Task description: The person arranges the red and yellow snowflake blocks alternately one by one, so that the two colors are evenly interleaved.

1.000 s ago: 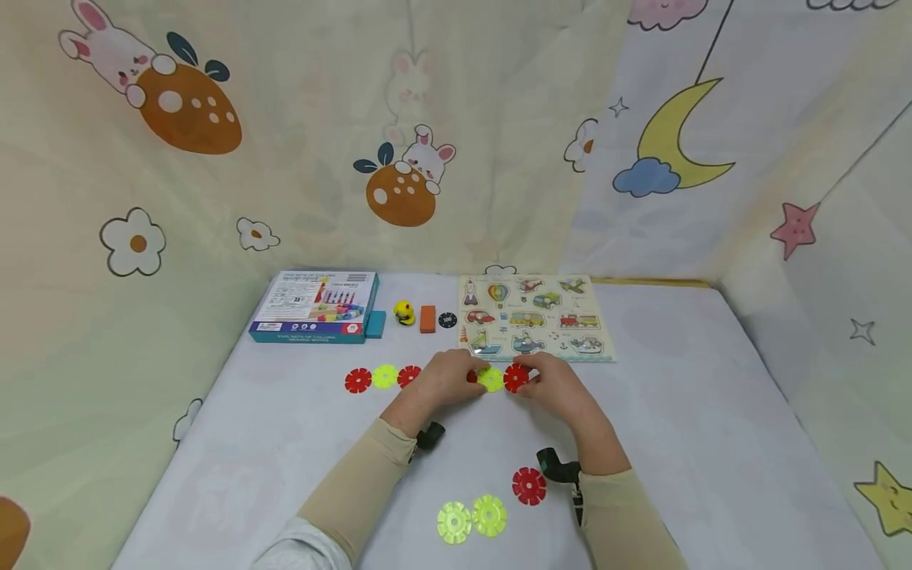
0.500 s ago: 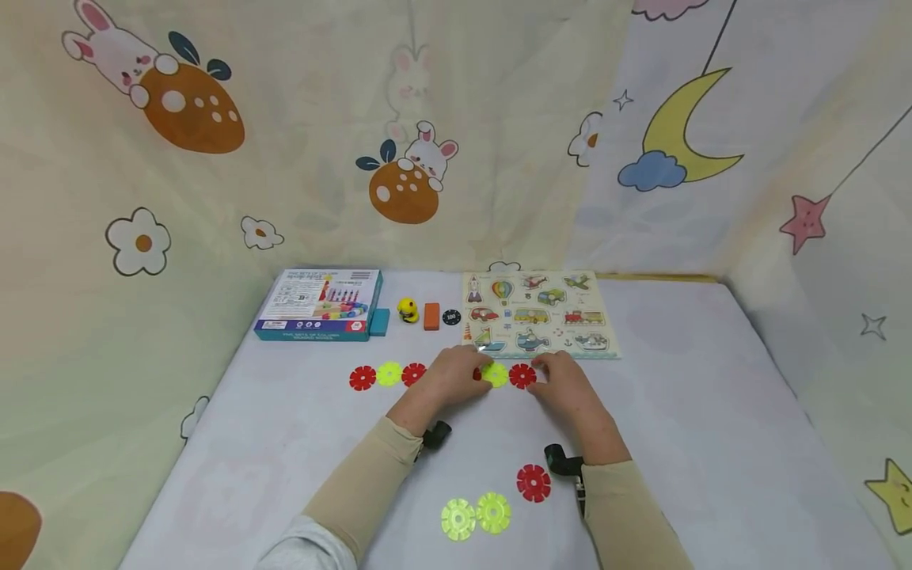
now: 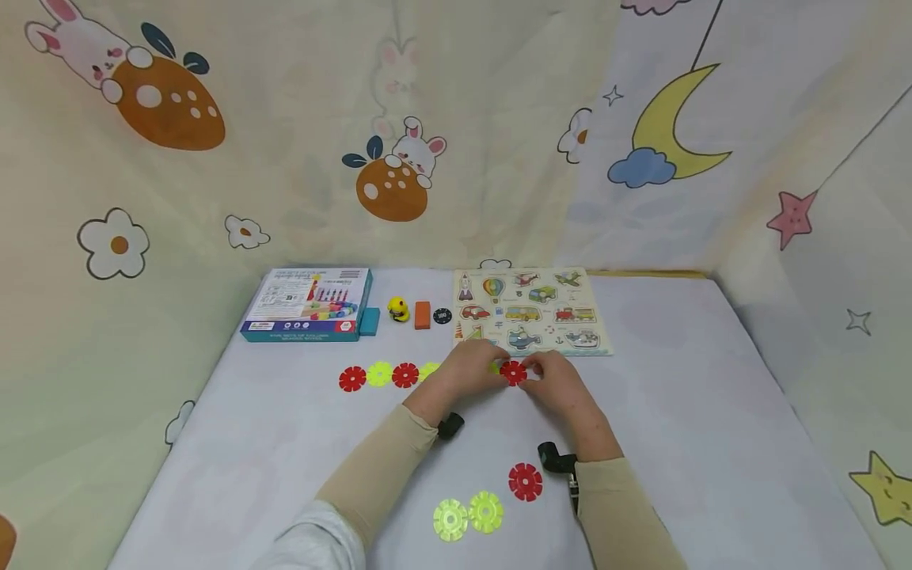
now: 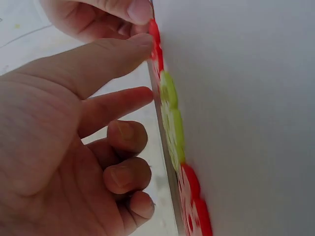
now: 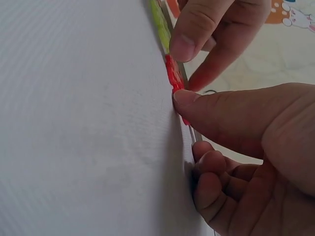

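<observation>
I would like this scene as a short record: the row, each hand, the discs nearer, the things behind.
Row: row of red and yellow-green discs, partly hidden
Right hand: pinches right-end red disc
Left hand: thumb and forefinger beside that disc; grip unclear
Nearer the person: two yellow-green discs, one loose red disc
Behind the row: box, blue block, yellow toy, orange block, black chip, puzzle board

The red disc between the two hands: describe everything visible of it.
The red disc is bright and flat, with a notched, petal-like rim and a small pale centre; it looks like plastic. It lies roughly level on the white table at the row's right end, beside a yellow-green disc and near the picture board. The right hand holds its outer edge; whether the left hand touches it is unclear.
</observation>
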`<state>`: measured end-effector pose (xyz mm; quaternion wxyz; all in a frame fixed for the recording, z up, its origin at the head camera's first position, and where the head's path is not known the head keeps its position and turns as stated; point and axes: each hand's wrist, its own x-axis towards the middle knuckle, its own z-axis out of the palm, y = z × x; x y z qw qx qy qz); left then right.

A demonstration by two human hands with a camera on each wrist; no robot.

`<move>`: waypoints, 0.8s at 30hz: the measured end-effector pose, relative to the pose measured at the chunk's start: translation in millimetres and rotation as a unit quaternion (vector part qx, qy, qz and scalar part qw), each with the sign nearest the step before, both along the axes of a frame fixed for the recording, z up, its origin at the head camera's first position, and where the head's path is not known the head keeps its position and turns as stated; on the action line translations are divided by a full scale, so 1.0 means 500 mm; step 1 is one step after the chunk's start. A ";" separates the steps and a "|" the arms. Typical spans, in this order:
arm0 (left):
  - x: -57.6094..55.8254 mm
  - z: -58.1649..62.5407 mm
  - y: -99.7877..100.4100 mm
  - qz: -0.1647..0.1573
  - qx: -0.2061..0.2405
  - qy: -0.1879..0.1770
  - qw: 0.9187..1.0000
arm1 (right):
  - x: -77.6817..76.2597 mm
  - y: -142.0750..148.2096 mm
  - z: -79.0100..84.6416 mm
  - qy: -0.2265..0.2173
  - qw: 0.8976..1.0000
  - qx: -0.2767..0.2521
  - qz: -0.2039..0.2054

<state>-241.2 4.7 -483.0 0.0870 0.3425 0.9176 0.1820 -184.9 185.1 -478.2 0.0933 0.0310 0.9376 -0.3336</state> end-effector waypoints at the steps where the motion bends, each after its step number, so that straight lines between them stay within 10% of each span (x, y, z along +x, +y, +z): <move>1: 0.001 -0.001 0.003 -0.006 0.003 0.003 1.000 | 0.000 0.000 -0.002 0.001 1.000 0.001 0.001; 15: -0.004 -0.010 0.003 -0.010 0.017 -0.048 0.999 | 0.063 -0.030 0.027 0.028 0.999 -0.005 0.046; 24: -0.004 -0.009 0.001 -0.011 0.015 -0.046 0.999 | 0.180 -0.096 0.032 0.059 0.973 -0.050 0.218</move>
